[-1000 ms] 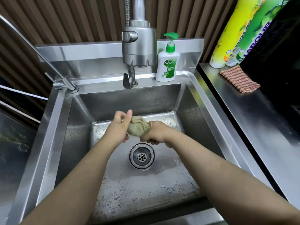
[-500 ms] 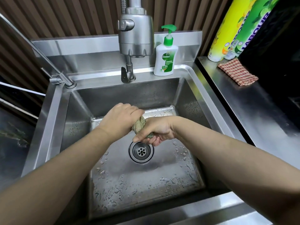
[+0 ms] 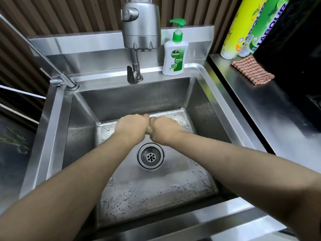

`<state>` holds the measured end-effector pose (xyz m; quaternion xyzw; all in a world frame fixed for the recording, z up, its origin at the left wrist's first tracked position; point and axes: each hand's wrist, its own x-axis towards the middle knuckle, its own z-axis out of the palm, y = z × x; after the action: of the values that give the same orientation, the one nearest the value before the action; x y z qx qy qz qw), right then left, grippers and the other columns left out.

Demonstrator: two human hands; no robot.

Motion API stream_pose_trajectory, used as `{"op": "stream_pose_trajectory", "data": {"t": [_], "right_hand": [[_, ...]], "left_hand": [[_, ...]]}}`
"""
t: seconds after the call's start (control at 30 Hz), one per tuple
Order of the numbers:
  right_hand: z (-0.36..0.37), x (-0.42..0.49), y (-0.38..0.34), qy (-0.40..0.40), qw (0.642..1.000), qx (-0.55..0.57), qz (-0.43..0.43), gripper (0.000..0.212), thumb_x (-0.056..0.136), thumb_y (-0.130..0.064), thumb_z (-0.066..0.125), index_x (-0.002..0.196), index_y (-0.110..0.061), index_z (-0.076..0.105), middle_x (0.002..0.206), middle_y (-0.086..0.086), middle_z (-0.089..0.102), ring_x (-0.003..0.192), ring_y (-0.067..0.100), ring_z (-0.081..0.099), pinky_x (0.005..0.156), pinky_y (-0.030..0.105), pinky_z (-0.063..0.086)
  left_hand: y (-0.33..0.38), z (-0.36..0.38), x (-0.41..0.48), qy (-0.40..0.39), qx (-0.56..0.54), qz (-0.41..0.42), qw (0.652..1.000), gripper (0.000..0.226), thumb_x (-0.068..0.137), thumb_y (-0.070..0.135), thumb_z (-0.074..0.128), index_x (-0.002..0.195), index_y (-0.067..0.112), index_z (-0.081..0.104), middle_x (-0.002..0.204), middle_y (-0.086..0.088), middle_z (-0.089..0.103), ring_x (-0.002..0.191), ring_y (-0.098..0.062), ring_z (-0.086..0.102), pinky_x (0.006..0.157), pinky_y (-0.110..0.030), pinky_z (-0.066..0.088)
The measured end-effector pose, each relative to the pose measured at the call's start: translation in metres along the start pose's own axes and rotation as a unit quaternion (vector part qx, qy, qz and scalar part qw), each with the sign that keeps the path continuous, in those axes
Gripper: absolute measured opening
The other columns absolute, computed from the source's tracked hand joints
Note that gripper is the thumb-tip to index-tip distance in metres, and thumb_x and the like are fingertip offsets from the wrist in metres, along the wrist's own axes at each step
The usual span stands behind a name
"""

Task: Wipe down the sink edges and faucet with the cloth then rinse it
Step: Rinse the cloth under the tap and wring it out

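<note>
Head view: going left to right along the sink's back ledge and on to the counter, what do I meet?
Side tap → faucet → soap bottle → checked cloth on the counter.

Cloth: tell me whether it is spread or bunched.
Bunched: the cloth shows only as a sliver between the gripping left hand and right hand.

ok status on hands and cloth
Left hand and right hand both gripping the cloth, bunched between them over the drain. No water from faucet. Nothing in the way.
</note>
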<state>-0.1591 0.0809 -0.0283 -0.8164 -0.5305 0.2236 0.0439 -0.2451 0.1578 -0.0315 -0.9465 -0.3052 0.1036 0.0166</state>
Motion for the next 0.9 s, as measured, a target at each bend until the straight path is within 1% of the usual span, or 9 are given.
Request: {"op": "stream_pose_trajectory", "data": {"t": [0.1,0.2,0.3,0.43,0.5,0.57,0.63,0.77,0.9], "right_hand": [[0.006,0.005,0.007,0.01,0.995,-0.092,-0.035,0.029,0.081,-0.011,0.051,0.109,-0.016,0.054,0.095,0.003,0.063,0.084,0.027,0.06,0.062,0.029,0.038],[0.018,0.003,0.009,0.001,0.991,-0.122,-0.063,0.035,0.08,-0.014,0.054,0.115,-0.016,0.051,0.097,0.005,0.064,0.085,0.029,0.06,0.061,0.03,0.037],[0.027,0.005,0.011,-0.005,0.994,-0.096,-0.049,0.036,0.079,-0.014,0.056,0.114,-0.016,0.051,0.09,0.005,0.06,0.082,0.029,0.057,0.062,0.029,0.039],[0.021,0.014,0.012,-0.095,0.995,0.018,0.011,0.023,0.077,-0.011,0.064,0.098,-0.015,0.054,0.084,0.003,0.053,0.079,0.024,0.056,0.062,0.028,0.042],[0.014,0.017,0.019,-0.149,0.974,0.166,0.05,0.019,0.075,-0.013,0.071,0.085,-0.013,0.056,0.072,0.004,0.051,0.06,0.019,0.05,0.053,0.026,0.038],[0.004,0.015,0.029,-0.249,0.901,0.347,0.076,0.027,0.08,-0.009,0.067,0.06,-0.016,0.051,0.051,0.001,0.043,0.04,0.011,0.031,0.042,0.02,0.022],[-0.002,0.012,0.037,-0.386,0.82,0.421,0.043,0.046,0.088,-0.008,0.056,0.045,-0.021,0.048,0.041,-0.006,0.037,0.033,0.005,0.023,0.039,0.017,0.015],[-0.01,-0.001,0.025,-0.506,0.748,0.429,-0.026,0.025,0.087,-0.017,0.052,0.063,-0.018,0.044,0.04,-0.011,0.037,0.032,0.001,0.025,0.04,0.016,0.013],[-0.008,-0.015,0.01,-0.406,0.814,0.414,-0.011,0.038,0.087,-0.017,0.063,0.058,-0.019,0.04,0.039,-0.007,0.034,0.033,0.004,0.022,0.04,0.016,0.012]], "left_hand": [[0.007,0.014,0.001,-0.094,-0.136,-0.077,0.983,0.031,0.077,0.007,0.051,0.106,0.016,0.055,0.085,-0.001,0.056,0.079,-0.025,0.056,0.063,-0.029,0.044],[0.002,0.022,0.001,-0.197,-0.247,-0.069,0.946,0.025,0.072,0.008,0.059,0.096,0.015,0.057,0.08,0.001,0.054,0.078,-0.022,0.055,0.059,-0.024,0.041],[-0.002,0.031,-0.003,-0.211,-0.315,-0.076,0.922,0.02,0.07,0.007,0.063,0.086,0.016,0.055,0.085,-0.004,0.057,0.074,-0.02,0.054,0.059,-0.025,0.041],[-0.004,0.047,-0.008,-0.09,-0.287,-0.09,0.949,0.036,0.072,0.017,0.067,0.103,0.021,0.048,0.095,-0.005,0.06,0.083,-0.024,0.057,0.066,-0.032,0.047],[-0.01,0.051,-0.012,0.057,-0.177,-0.029,0.982,0.061,0.07,0.026,0.074,0.122,0.025,0.043,0.118,-0.005,0.055,0.106,-0.027,0.051,0.082,-0.04,0.044],[-0.015,0.053,-0.02,0.216,-0.025,0.057,0.975,0.075,0.063,0.032,0.079,0.128,0.02,0.043,0.126,-0.004,0.054,0.117,-0.028,0.045,0.084,-0.043,0.041],[-0.017,0.053,-0.024,0.304,0.03,0.12,0.945,0.069,0.063,0.026,0.075,0.124,0.017,0.045,0.123,-0.004,0.054,0.119,-0.027,0.042,0.084,-0.041,0.036],[-0.028,0.028,-0.012,0.361,0.006,0.219,0.906,0.045,0.053,0.0,0.068,0.09,0.015,0.048,0.077,-0.006,0.06,0.07,-0.028,0.055,0.058,-0.037,0.034],[-0.038,0.01,-0.009,0.301,-0.002,0.289,0.909,0.034,0.045,-0.001,0.074,0.071,0.009,0.056,0.057,-0.006,0.054,0.042,-0.027,0.051,0.04,-0.027,0.036]]}}
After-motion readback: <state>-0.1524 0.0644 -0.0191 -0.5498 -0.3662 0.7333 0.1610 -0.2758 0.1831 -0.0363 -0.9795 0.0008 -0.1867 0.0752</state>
